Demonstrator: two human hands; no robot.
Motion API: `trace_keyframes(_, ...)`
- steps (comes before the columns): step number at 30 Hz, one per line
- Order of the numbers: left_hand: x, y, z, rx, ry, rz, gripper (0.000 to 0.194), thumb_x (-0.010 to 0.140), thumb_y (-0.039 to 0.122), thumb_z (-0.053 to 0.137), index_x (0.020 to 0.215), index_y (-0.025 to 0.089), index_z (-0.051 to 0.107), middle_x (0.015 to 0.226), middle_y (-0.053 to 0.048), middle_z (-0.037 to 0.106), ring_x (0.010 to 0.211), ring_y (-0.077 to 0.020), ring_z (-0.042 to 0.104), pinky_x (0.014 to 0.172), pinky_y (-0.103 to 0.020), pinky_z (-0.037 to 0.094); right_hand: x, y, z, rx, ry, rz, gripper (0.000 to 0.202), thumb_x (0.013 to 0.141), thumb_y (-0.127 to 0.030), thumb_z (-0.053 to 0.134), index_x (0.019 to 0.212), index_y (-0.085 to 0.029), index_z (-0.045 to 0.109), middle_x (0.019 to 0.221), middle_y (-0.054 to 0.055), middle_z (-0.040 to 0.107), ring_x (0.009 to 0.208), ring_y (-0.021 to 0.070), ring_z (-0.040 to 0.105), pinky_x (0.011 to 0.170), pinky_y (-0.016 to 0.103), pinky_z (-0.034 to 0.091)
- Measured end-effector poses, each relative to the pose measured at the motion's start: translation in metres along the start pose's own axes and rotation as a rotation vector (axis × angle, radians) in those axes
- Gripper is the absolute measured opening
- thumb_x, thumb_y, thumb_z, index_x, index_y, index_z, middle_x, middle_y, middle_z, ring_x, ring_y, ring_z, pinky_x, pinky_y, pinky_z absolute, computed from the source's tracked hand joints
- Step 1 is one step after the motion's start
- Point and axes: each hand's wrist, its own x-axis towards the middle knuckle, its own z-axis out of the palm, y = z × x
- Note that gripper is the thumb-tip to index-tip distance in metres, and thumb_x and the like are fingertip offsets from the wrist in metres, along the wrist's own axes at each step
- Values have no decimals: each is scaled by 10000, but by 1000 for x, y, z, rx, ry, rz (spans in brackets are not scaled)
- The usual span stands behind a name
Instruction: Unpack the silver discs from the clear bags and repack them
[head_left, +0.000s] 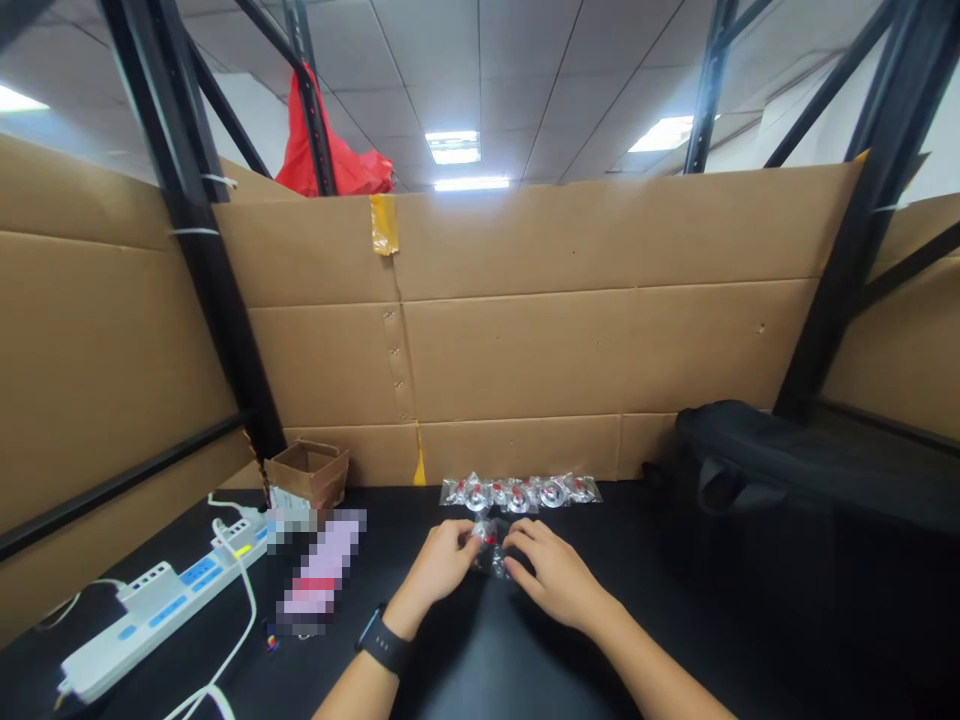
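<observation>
My left hand (444, 562), with a dark watch on its wrist, pinches the left side of a small clear plastic packet (489, 535) with thumb and fingers. The packet has something shiny and red in it; its exact kind is too small to tell. At the packet's right side is my right hand (553, 572), thumb and fingers apart, fingertips close to or touching the plastic. Just beyond both hands, a row of several similar clear packets (517, 494) lies along the cardboard wall, showing silvery round pieces and red spots.
A white power strip (169, 605) with a white cable (247, 610) lies left on the black table (495, 670). Near it are a small open cardboard box (309, 472) and a blurred pinkish item (324, 568). A black bag (780, 470) rests right. Cardboard walls (525, 360) enclose the table.
</observation>
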Motion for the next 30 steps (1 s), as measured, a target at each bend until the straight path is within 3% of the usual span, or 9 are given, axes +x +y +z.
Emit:
trace_keyframes(3,0,-5,0,-3,-13,-24,309,898,315,503,1065,176,722,860,-39,746,740,-179,660,697,-254,441,-7,8,2,25,-60,36,235,981,-359,476,999,-252,685,1043,45,657,964,218,595,879,334,479)
trace_keyframes(7,-3,-15,0,101,-50,-64,454,867,270,554,1313,191,585,902,-44,735,831,-195,676,785,-277,461,-9,23,7,53,-136,66,241,959,-339,516,1063,-226,701,1066,67,657,994,224,587,918,334,455)
trace_keyframes(10,-5,-20,-4,271,-21,-8,519,857,337,605,1363,235,546,1203,-91,668,1092,-258,613,936,-356,434,-8,29,13,45,-156,64,253,963,-315,507,1093,-226,705,1102,78,643,1026,228,566,939,353,438)
trace_keyframes(13,-7,-24,-9,333,-118,115,557,850,516,631,1362,312,549,1425,-68,532,1293,-316,466,1054,-454,354,-9,30,17,4,-120,105,242,958,-314,520,1090,-260,715,1225,86,594,1132,256,509,971,417,399)
trace_keyframes(16,-7,-27,-11,303,-227,178,704,746,564,741,1374,323,531,1401,-62,553,1311,-324,442,1079,-467,329,-9,28,23,-1,-81,160,208,940,-302,559,1060,-307,729,1321,74,538,1221,276,447,976,459,363)
trace_keyframes(24,-5,-24,-6,192,-220,212,815,655,337,847,1388,339,490,1174,-24,651,1123,-275,555,1000,-402,389,-1,23,42,83,-21,259,177,862,-345,709,1025,-391,759,1362,46,520,1256,294,408,966,466,339)
trace_keyframes(30,-4,-25,-7,108,-247,221,847,644,295,838,1405,339,467,1171,-4,660,1111,-247,571,1023,-377,382,3,22,36,-17,104,20,317,798,-314,793,1093,-414,736,1460,19,471,1312,303,348,1019,468,309)
